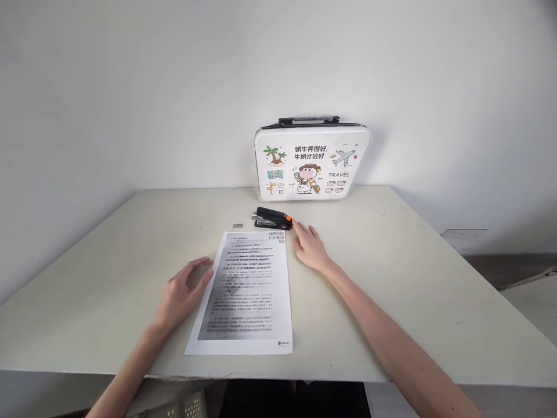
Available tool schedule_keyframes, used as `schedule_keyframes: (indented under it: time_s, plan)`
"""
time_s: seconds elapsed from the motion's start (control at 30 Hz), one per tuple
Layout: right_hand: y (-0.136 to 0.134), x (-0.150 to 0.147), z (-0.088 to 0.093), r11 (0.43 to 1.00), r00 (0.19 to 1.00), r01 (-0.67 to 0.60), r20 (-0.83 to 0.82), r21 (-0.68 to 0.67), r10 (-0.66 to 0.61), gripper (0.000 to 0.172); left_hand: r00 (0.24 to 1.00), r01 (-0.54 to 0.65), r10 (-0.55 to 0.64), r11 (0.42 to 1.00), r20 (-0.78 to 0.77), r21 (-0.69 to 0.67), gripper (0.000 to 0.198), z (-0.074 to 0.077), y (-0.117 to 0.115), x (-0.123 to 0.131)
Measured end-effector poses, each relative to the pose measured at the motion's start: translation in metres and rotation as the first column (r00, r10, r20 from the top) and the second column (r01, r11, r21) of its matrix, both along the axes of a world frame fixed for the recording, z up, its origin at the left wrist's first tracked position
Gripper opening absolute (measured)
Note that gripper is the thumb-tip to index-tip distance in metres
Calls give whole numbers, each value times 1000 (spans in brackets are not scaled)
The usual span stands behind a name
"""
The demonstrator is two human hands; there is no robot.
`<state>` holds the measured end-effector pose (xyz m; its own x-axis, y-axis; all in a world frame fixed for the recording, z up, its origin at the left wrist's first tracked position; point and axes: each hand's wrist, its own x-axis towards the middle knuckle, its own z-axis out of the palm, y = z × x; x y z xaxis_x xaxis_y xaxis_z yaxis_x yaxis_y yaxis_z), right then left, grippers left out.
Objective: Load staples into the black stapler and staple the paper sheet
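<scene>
A printed sheet of paper point(243, 290) lies flat in the middle of the table, covered in lines of dark text. My left hand point(185, 290) rests at the sheet's left edge, fingers apart and holding nothing. Just beyond the sheet's top edge lies a black stapler point(273, 218) with an orange part at its right end. The fingertips of my right hand point(308, 244) are at that end; the hand is spread on the table and does not grip the stapler. A small strip of staples point(237, 226) lies left of the stapler.
A white carrying case point(313, 168) with cartoon prints and a black handle stands against the wall behind the stapler. The pale table point(391, 278) has its front edge near my forearms. A wall plate point(465, 233) is at the right.
</scene>
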<state>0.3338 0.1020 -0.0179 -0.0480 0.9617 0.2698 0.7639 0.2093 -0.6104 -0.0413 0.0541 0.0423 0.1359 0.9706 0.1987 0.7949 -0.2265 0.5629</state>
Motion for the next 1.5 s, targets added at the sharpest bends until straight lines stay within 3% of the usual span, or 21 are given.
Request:
schedule_keyframes:
  time_s: [0.23,0.43,0.63,0.77,0.93,1.07,1.2,1.3,1.4,1.5]
  plan:
    - [-11,12,8,998,990,52,-132,-28,-55,72,1000,7,-7,1000,-1,-20,49,5,-1,3]
    - [-52,45,20,994,972,-93,-219,-48,81,56,1000,17,-17,999,9,-33,49,10,-2,3]
    - [-71,56,31,996,931,-53,-365,-66,25,40,1000,-21,22,998,7,-54,48,13,2,5]
    - [-70,50,39,996,912,-49,-409,-78,13,33,999,4,-4,1000,-47,-6,51,19,33,18]
    - [-69,47,43,997,908,-45,-419,-64,14,29,978,176,-155,972,-140,158,52,20,101,50]
    - [-68,47,36,996,917,-60,-397,-67,28,29,977,183,-169,977,-128,113,51,10,142,68]
    - [-52,39,28,1000,951,-18,-310,8,20,31,983,176,-173,983,-59,53,41,4,159,72]
    - [-21,23,31,990,982,13,-189,143,14,43,986,165,-166,985,26,50,37,5,162,74]
    - [19,2,41,987,999,-9,-48,160,16,55,975,171,-175,984,136,45,39,12,153,80]
    - [50,-12,47,995,999,-32,31,95,30,41,913,244,-230,970,338,1,43,21,126,91]
